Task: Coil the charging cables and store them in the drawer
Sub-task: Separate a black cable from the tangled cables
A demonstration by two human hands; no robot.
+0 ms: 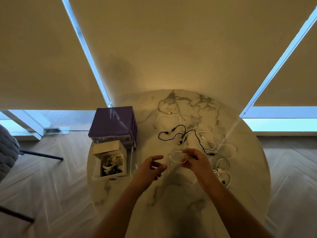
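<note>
On the round marble table (240,194), my right hand (197,162) pinches a small loop of a white cable (177,156) just above the tabletop. A little to its left, my left hand (152,167) hovers with its fingers loosely curled and holds nothing. A black cable (173,135) lies tangled with more white cables (223,162) beyond and to the right of my hands. Two further cables (169,114) lie near the table's far edge. At the left stands a purple drawer unit (112,125). Its pulled-out drawer (111,163) holds several coiled cables.
A grey padded chair (7,150) with dark legs stands on the wooden floor at the left. Drawn blinds cover the windows behind the table. The table's near edge lies under my forearms.
</note>
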